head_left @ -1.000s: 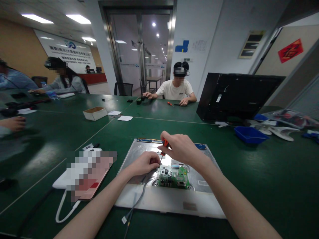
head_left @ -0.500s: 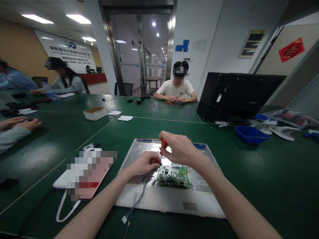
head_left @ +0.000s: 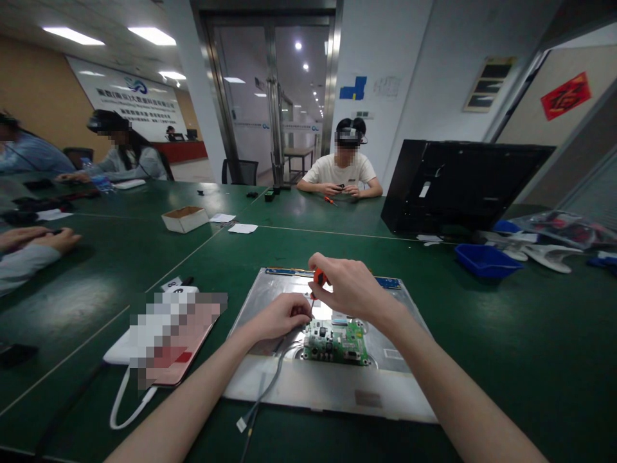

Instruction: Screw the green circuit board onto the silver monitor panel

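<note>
A screwdriver (head_left: 320,277) with an orange and black handle is gripped from above by my right hand (head_left: 349,286). Its shaft points down at the top left corner of a green circuit board (head_left: 336,342). That board lies on the silver metal back of a display panel (head_left: 400,386). My left hand (head_left: 288,315) is closed, with its fingertips beside the screwdriver's tip at the board's corner; whatever they pinch is hidden. From under this hand a grey cable (head_left: 272,379) runs toward me and ends in a white connector (head_left: 241,424).
Left of the panel lie a white power bank (head_left: 120,347) and a pink phone (head_left: 205,334) with a white cable. A black monitor (head_left: 463,186) and blue tray (head_left: 486,260) stand at the right. Across the table (head_left: 299,247) sits a person (head_left: 342,168); others sit at the left.
My right hand and the screwdriver handle have shifted very slightly. My left hand, the board and the panel look the same.
</note>
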The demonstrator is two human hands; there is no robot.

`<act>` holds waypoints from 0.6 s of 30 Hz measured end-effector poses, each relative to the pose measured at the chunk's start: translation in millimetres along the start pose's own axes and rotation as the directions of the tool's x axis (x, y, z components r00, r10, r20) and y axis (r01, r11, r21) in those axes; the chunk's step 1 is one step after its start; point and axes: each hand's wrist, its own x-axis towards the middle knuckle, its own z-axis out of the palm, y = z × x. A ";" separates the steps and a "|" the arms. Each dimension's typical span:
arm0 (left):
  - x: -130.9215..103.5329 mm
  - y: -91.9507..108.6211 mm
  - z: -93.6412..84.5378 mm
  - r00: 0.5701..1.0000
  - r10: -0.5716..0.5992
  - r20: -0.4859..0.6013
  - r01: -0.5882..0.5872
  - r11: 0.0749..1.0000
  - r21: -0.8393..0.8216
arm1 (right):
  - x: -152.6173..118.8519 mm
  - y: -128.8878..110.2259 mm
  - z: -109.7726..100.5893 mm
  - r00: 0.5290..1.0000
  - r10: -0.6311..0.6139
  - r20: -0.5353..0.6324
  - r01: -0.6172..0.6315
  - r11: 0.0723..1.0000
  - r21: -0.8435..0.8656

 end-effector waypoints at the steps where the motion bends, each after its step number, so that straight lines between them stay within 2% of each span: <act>1: 0.0 -0.5 0.1 1.000 0.004 -0.003 -0.004 1.000 0.000 | -0.2 -0.1 -0.4 1.000 -0.001 0.001 0.001 1.000 0.004; 18: 0.4 -2.9 1.5 1.000 0.027 -0.005 -0.027 0.999 -0.032 | -1.9 -2.6 0.2 1.000 -0.007 0.002 0.007 1.000 0.011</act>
